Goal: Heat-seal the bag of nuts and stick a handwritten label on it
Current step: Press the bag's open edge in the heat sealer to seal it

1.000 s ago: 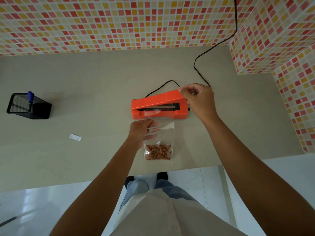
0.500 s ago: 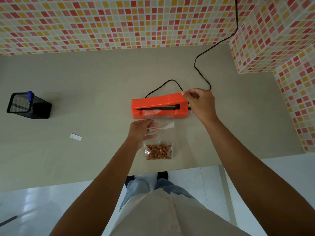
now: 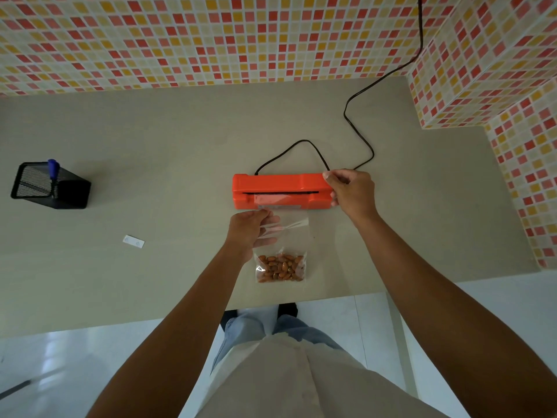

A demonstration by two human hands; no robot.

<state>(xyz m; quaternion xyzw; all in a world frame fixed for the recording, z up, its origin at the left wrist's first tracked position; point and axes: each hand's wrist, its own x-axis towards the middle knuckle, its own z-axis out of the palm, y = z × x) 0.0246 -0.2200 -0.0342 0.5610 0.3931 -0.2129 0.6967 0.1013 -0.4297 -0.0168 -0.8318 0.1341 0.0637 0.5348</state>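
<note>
Head: clear crinkly bag (image 3: 281,251) in boxy orange sealer (image 3: 280,191).

This looks like a home kitchen or a small domestic work corner. The walls (image 3: 211,40) are covered in small mosaic tiles of red, orange and cream, and they turn a corner at the right. A plain beige tabletop (image 3: 150,131) runs along them, above a glossy white tiled floor (image 3: 60,372). A black mesh pen holder (image 3: 45,185) stands on the tabletop.
</note>
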